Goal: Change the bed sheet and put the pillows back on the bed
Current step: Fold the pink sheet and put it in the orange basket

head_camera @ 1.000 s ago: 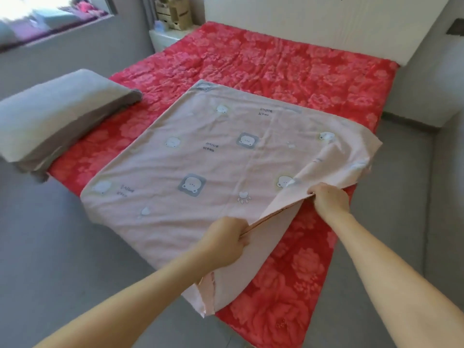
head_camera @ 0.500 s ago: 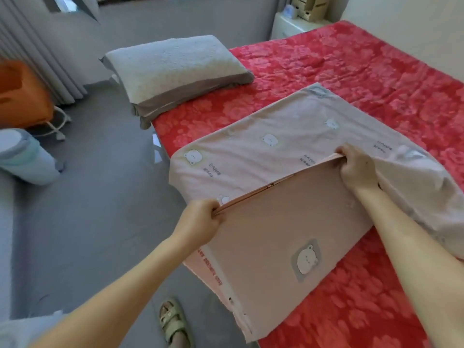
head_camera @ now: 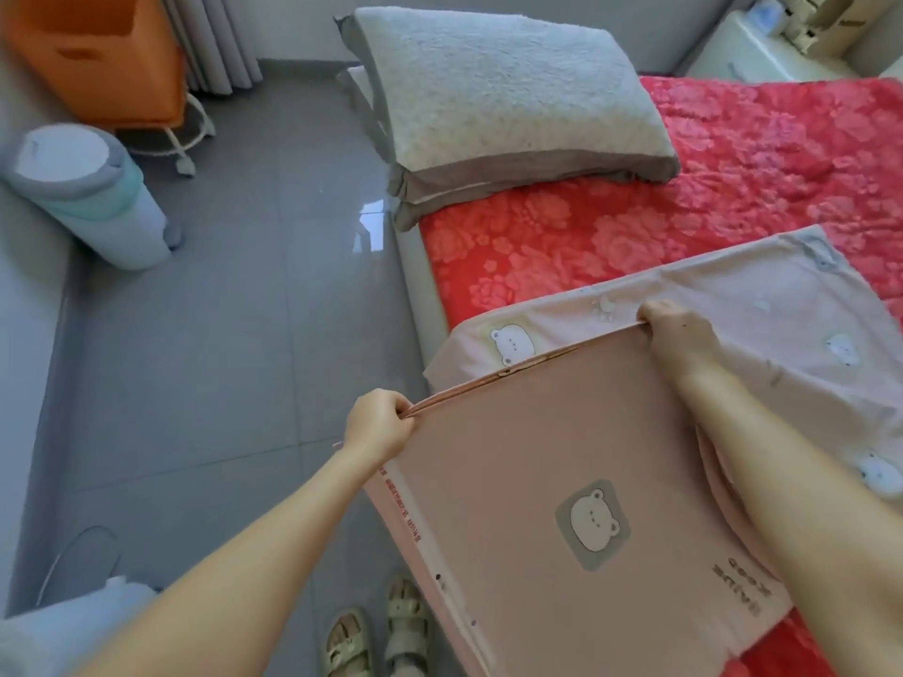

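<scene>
While left hand (head_camera: pixel 378 423) and right hand (head_camera: pixel 678 330) pinch it, the pink sheet (head_camera: pixel 527 447) hangs smooth.

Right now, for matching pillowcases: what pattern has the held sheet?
The sheet is pale pink with white bear motifs; head view.

pink bear-print sheet (head_camera: pixel 562 481), red floral bed cover (head_camera: pixel 733 188), grey pillow (head_camera: pixel 498 90)

The left hand (head_camera: pixel 378 425) and right hand (head_camera: pixel 677 329) pinch the folded pink sheet (head_camera: pixel 562 456).
</scene>
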Tool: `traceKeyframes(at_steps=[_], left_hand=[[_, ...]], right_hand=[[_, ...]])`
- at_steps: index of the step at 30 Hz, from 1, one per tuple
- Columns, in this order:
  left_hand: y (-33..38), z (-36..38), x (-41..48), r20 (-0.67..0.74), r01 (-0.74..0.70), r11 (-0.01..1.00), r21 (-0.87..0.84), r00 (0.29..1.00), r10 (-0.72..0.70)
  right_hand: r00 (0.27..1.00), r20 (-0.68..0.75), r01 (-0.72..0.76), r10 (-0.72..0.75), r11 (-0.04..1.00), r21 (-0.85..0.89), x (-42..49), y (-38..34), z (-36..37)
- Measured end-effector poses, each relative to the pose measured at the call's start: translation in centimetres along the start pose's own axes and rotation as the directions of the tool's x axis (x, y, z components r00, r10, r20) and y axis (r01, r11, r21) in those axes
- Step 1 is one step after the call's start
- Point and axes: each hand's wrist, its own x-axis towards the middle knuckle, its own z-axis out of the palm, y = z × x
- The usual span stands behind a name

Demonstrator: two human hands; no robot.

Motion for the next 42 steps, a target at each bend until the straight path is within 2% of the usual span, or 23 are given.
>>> traceKeyframes(at_steps=[5, 9, 13, 17, 21, 24, 28, 31, 32, 34, 36, 38, 40, 41, 42], left_hand=[[-2.4, 1.0, 7.9, -0.012, 0.121, 0.988, -0.099, 0.992, -0.123], [-4.3, 1.2, 13.9, 0.006, 0.218, 0.967, -0.128, 0.976, -0.219], [-6.3, 2.8, 18.8, 0.08, 0.25, 0.965, -0.081, 0.967, -0.244], [-7.6, 4.6, 22.2, 0.089, 0.256, 0.959, -0.119, 0.965, -0.246], [-9.0, 6.3, 24.4, 0.158, 0.314, 0.943, -0.109, 0.942, -0.296], [-9.8, 7.1, 26.0, 0.178, 0.347, 0.931, -0.116, 0.929, -0.324], [-10.4, 8.5, 27.8, 0.195, 0.336, 0.942, -0.012, 0.925, -0.327], [-9.5, 9.6, 28.9, 0.251, 0.3, 0.945, 0.127, 0.913, -0.323], [-8.5, 9.5, 29.4, 0.241, 0.248, 0.947, 0.205, 0.925, -0.295], [-5.1, 8.8, 30.1, 0.16, 0.095, 0.954, 0.283, 0.977, -0.144], [-0.5, 7.7, 30.5, 0.065, -0.068, 0.972, 0.224, 0.996, 0.055], [4.1, 6.9, 30.7, 0.017, -0.265, 0.956, 0.123, 0.964, 0.265], [8.2, 7.0, 30.9, 0.032, -0.477, 0.874, 0.094, 0.879, 0.477], [10.1, 7.2, 31.0, 0.053, -0.56, 0.823, 0.095, 0.828, 0.558], [12.0, 7.4, 31.2, 0.085, -0.63, 0.77, 0.101, 0.777, 0.624]], right_hand=[[0.999, 0.022, 0.025, -0.023, 0.998, -0.057, 6.4, -1.9, 3.9], [0.994, 0.105, 0.039, -0.032, 0.997, -0.067, 11.6, -3.9, 6.8], [0.978, 0.206, 0.01, 0.017, 0.991, -0.13, 15.3, -4.6, 11.0], [0.977, 0.213, 0.013, 0.027, 0.983, -0.184, 18.6, -4.6, 13.0], [0.963, 0.266, 0.033, 0.042, 0.962, -0.272, 20.4, -5.3, 14.5], [0.967, 0.248, 0.017, 0.056, 0.959, -0.282, 21.3, -5.9, 15.5], [0.969, 0.235, -0.007, 0.072, 0.963, -0.268, 21.8, -5.8, 17.0], [0.966, 0.253, -0.007, 0.047, 0.988, -0.156, 22.5, -6.5, 18.1], [0.965, 0.259, -0.008, 0.035, 0.994, -0.107, 22.6, -7.1, 18.1], [0.973, 0.227, -0.048, 0.049, 0.999, -0.006, 22.1, -8.2, 17.4], [0.984, 0.137, -0.131, 0.117, 0.987, 0.097, 20.7, -8.5, 15.8], [0.965, 0.052, -0.261, 0.256, 0.943, 0.205, 18.4, -7.9, 14.0], [0.875, 0.071, -0.478, 0.479, 0.829, 0.289, 15.4, -6.0, 12.8], [0.787, 0.123, -0.607, 0.605, 0.722, 0.333, 13.6, -4.7, 12.5], [0.671, 0.182, -0.72, 0.719, 0.573, 0.391, 11.7, -3.3, 12.4]])
